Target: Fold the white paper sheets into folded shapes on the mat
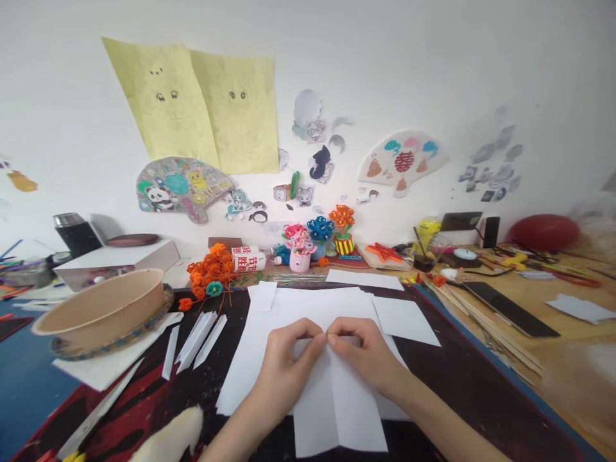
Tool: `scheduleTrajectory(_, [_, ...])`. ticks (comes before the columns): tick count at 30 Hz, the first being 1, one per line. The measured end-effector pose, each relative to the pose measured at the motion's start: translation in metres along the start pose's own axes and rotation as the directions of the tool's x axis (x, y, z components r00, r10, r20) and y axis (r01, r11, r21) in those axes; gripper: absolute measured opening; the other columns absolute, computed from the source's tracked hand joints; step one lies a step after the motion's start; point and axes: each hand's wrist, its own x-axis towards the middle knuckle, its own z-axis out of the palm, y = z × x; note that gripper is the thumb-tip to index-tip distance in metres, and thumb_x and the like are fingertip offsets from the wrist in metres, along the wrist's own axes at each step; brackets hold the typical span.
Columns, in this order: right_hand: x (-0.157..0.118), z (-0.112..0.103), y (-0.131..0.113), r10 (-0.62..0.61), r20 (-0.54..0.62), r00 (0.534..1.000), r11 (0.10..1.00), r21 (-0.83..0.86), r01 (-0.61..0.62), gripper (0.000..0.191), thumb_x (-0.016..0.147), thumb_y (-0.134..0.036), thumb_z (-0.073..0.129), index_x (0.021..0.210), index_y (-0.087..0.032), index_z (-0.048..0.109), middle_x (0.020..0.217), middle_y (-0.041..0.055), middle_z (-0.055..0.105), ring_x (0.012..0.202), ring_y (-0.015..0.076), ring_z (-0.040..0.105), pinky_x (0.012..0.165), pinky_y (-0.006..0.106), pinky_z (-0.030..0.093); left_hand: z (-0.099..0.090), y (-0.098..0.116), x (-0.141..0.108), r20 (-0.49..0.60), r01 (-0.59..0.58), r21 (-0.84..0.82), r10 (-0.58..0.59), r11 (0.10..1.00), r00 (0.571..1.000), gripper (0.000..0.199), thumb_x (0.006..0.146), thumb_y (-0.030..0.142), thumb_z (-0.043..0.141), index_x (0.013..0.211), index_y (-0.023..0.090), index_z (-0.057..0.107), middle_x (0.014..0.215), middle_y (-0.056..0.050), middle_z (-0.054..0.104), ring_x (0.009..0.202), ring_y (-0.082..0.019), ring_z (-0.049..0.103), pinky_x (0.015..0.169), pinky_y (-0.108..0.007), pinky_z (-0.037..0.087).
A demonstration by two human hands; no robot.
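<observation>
A white sheet of paper (337,410) with a crease down its middle hangs toward me, over a stack of white paper (255,346) on the dark mat. My left hand (291,359) pinches the sheet's far edge between thumb and forefinger. Right beside it, my right hand (363,353) pinches the same edge, the fingertips of both hands nearly touching at the crease. Several folded white paper strips (197,340) lie left of the stack. Loose white pieces (407,319) rest at its right and far edges.
Scissors (99,410) lie at the front left, near a beige bowl (103,305). Orange craft flowers (209,269), a pink pot (299,260) and a bottle (255,258) stand at the back. Wooden sticks (486,324) and a black phone-like slab (510,309) are on the right.
</observation>
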Motion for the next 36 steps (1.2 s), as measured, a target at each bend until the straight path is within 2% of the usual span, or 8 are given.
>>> scheduleTrajectory(10, [-0.002,0.000,-0.004,-0.036,-0.023,0.999,0.999,-0.022,0.035,0.024,0.085,-0.031,0.054,0.068,-0.017,0.063,0.066,-0.0001,0.061,0.066,0.0138,0.054,0.061,0.023,0.042,-0.004,-0.001,0.000,0.015,0.003,-0.020,-0.002,1.000,1.000,0.028,0.087,0.037,0.053,0.069,0.016,0.061,0.065,0.001,0.058,0.063,-0.013,0.048,0.059,-0.022,0.035])
scheduleTrajectory(14, [-0.001,-0.006,-0.004,-0.044,0.028,0.999,0.999,-0.019,0.045,0.021,0.084,-0.030,0.055,0.068,-0.017,0.062,0.066,-0.0006,0.060,0.064,0.0129,0.054,0.061,0.022,0.042,-0.009,0.001,0.002,0.025,0.031,0.013,-0.031,0.999,0.999,0.031,0.086,0.039,0.052,0.069,0.017,0.063,0.065,0.001,0.058,0.061,-0.013,0.045,0.057,-0.024,0.032])
scheduleTrajectory(17, [0.000,-0.008,-0.004,-0.014,0.072,0.997,1.000,0.006,0.013,0.021,0.084,-0.032,0.056,0.071,-0.017,0.063,0.068,-0.0002,0.061,0.064,0.0129,0.054,0.057,0.022,0.042,-0.011,0.002,0.003,0.024,0.043,0.018,-0.043,0.999,0.999,0.026,0.085,0.037,0.054,0.072,0.017,0.064,0.070,0.000,0.062,0.066,-0.015,0.050,0.062,-0.025,0.035])
scheduleTrajectory(22, [0.000,-0.008,-0.005,0.004,0.112,0.994,1.000,0.024,-0.007,0.021,0.086,-0.032,0.056,0.072,-0.017,0.063,0.068,0.0001,0.061,0.064,0.0128,0.055,0.057,0.021,0.042,-0.010,0.006,0.004,0.055,0.011,-0.045,-0.009,0.999,0.998,0.015,0.083,0.029,0.058,0.075,0.017,0.063,0.076,-0.002,0.065,0.077,-0.018,0.057,0.073,-0.026,0.041])
scheduleTrajectory(27, [-0.001,-0.006,-0.007,-0.019,0.121,0.992,1.000,0.019,0.016,0.016,0.084,-0.023,0.056,0.071,-0.016,0.063,0.068,-0.0007,0.061,0.065,0.0121,0.055,0.060,0.021,0.043,-0.009,0.008,0.002,0.078,-0.002,-0.024,0.004,1.000,0.997,0.014,0.084,0.025,0.056,0.073,0.017,0.060,0.071,0.000,0.061,0.071,-0.015,0.055,0.069,-0.025,0.041])
scheduleTrajectory(30, [-0.002,-0.004,-0.006,-0.017,0.118,0.993,1.000,0.000,0.017,0.015,0.082,-0.018,0.056,0.069,-0.016,0.063,0.068,-0.0011,0.061,0.066,0.0116,0.054,0.061,0.020,0.043,-0.007,0.008,0.000,0.093,-0.050,0.006,0.049,0.999,0.994,0.017,0.086,0.024,0.054,0.071,0.017,0.058,0.068,0.002,0.056,0.068,-0.014,0.052,0.066,-0.024,0.039])
scheduleTrajectory(36, [-0.003,-0.001,-0.002,-0.076,0.056,0.996,0.997,0.004,0.076,0.015,0.080,-0.016,0.058,0.066,-0.016,0.063,0.064,-0.0022,0.060,0.062,0.0105,0.053,0.059,0.019,0.042,-0.003,0.004,-0.007,0.035,-0.088,0.001,0.087,0.996,0.996,0.018,0.087,0.025,0.053,0.071,0.017,0.056,0.068,0.002,0.056,0.067,-0.013,0.051,0.065,-0.023,0.039])
